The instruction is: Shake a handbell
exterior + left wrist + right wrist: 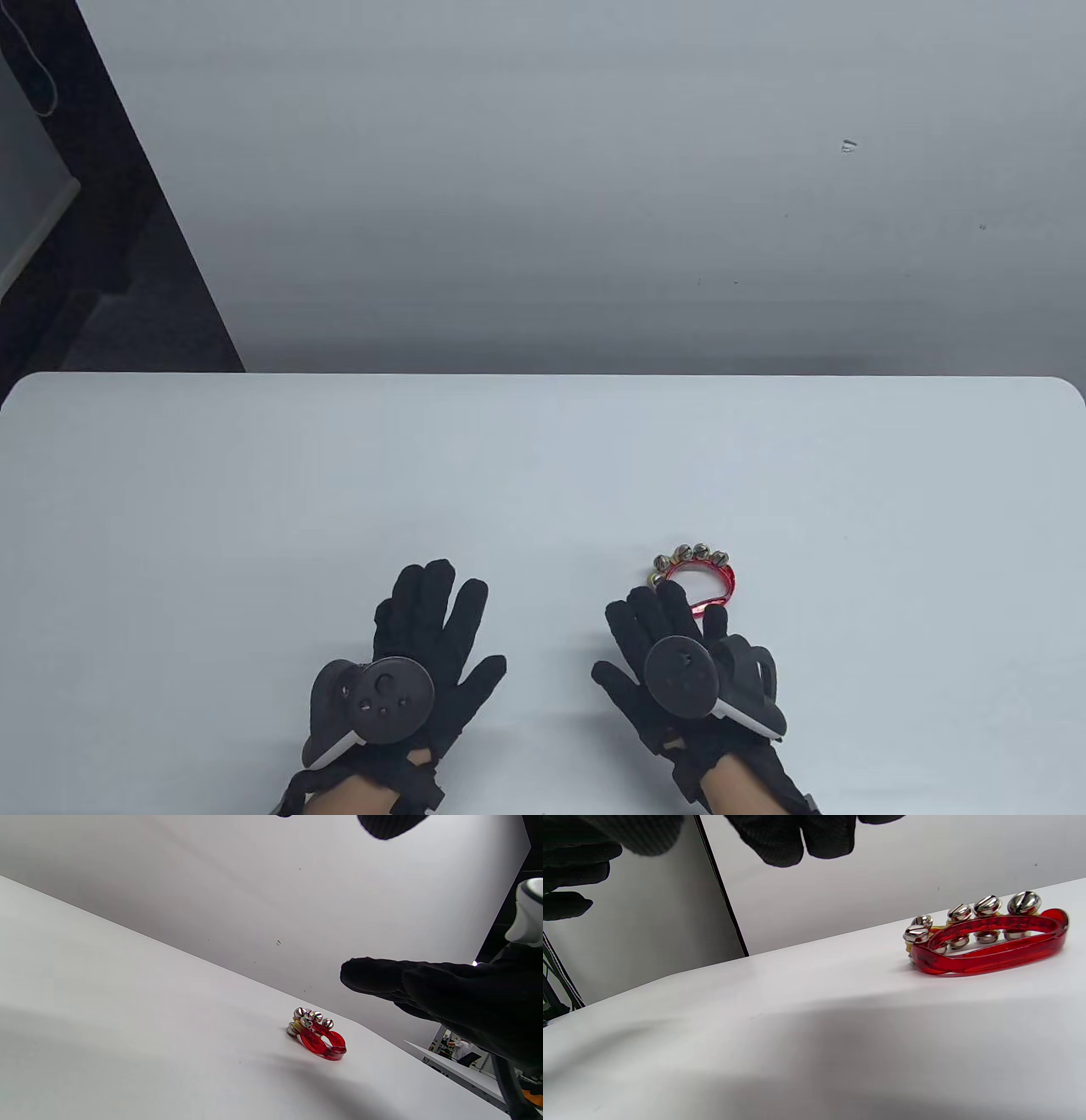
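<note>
A white table (254,509) carries both gloved hands. The left hand (407,662) lies flat, fingers spread. The right hand (679,662) hovers, fingers apart, empty, just behind the red handbell (708,577), which lies flat.

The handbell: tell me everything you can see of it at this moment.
The handbell is a flat loop handle of clear red plastic, as it looks, with a row of small shiny silver jingle bells fixed along one side; yellowish fittings show near the bells. It lies flat on the white table, bells toward the far edge. Nothing grips it: the right hand hovers open just short of it, and in the right wrist view its fingers hang above the table, apart from the handle.
</note>
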{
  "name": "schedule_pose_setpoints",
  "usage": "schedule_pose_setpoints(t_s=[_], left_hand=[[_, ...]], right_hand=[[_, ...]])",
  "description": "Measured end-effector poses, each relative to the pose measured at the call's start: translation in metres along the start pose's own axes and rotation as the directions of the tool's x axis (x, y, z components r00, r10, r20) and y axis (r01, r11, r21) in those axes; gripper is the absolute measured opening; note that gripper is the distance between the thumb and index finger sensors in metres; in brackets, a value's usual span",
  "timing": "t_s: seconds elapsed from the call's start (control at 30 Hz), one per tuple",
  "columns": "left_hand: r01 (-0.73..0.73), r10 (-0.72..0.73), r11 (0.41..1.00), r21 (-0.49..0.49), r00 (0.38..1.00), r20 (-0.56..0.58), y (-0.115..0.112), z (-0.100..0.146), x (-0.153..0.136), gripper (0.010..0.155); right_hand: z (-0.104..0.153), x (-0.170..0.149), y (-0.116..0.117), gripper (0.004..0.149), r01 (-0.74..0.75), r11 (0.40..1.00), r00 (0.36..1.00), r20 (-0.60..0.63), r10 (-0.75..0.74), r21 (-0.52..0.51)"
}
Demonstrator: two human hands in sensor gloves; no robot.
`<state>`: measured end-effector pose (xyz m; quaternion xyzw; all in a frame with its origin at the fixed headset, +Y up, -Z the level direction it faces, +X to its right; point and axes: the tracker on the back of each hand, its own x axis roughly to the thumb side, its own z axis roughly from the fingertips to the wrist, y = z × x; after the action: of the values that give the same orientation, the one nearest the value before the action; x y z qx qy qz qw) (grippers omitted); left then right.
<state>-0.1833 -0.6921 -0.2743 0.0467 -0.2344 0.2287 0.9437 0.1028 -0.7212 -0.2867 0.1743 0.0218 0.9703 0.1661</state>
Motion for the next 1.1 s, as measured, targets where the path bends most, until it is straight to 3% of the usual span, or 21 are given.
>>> schedule_pose_setpoints(t_s=[0.53, 0.9, 1.0, 1.1], left_hand=[[-0.118, 0.116, 0.992, 0.042, 0.993, 0.03, 0.009, -0.002, -0.01, 0.075], [-0.184, 0.182, 0.982, 0.039, 0.981, 0.062, 0.009, -0.008, -0.02, 0.074], [-0.196, 0.195, 0.98, 0.029, 0.98, 0.042, 0.006, -0.01, -0.026, 0.074], [-0.199, 0.199, 0.98, 0.019, 0.98, 0.025, 0.004, -0.011, -0.03, 0.074]], right_hand=[[0.005, -0.008, -0.014, 0.073, 0.105, 0.993, 0.994, -0.001, -0.106, -0.051], [0.014, -0.042, -0.053, 0.065, 0.162, 0.954, 0.982, -0.059, -0.182, -0.251], [-0.002, -0.056, -0.048, 0.062, 0.139, 0.97, 0.979, -0.118, -0.165, -0.198], [-0.024, -0.071, -0.03, 0.059, 0.026, 0.999, 0.975, -0.221, -0.036, -0.048]])
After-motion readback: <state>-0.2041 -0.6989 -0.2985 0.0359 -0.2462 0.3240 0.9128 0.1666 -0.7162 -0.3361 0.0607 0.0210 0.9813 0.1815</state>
